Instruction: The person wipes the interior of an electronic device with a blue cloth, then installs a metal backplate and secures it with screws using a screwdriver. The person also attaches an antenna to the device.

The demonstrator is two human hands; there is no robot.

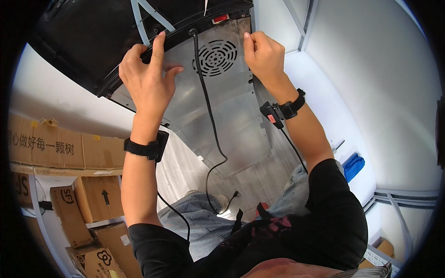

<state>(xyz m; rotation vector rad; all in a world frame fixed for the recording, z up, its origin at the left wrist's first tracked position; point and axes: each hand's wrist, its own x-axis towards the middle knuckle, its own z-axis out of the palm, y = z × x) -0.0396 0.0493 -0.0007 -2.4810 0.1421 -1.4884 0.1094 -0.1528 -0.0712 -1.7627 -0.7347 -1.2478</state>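
Note:
A tall appliance stands before me, with a bare metal back panel (225, 125) and a round slotted vent (215, 58). Its black top housing (88, 41) carries two pale grey-blue tubes (157, 16). My left hand (150, 76) is at the housing's lower rim, thumb and index finger apart; its other fingers bend against the rim. My right hand (265, 55) is closed beside the panel's upper right edge, and whatever it may pinch is hidden. Between the hands a black power cord (206, 97) leaves the housing and hangs to the floor. A red switch (220, 18) sits at the top.
Cardboard boxes (99, 197) are stacked at the lower left below a long carton (65, 148). White walls (366, 92) with metal framing close in on the right. A blue bundle (354, 167) lies by my right arm. The cord's plug (236, 194) is near my feet.

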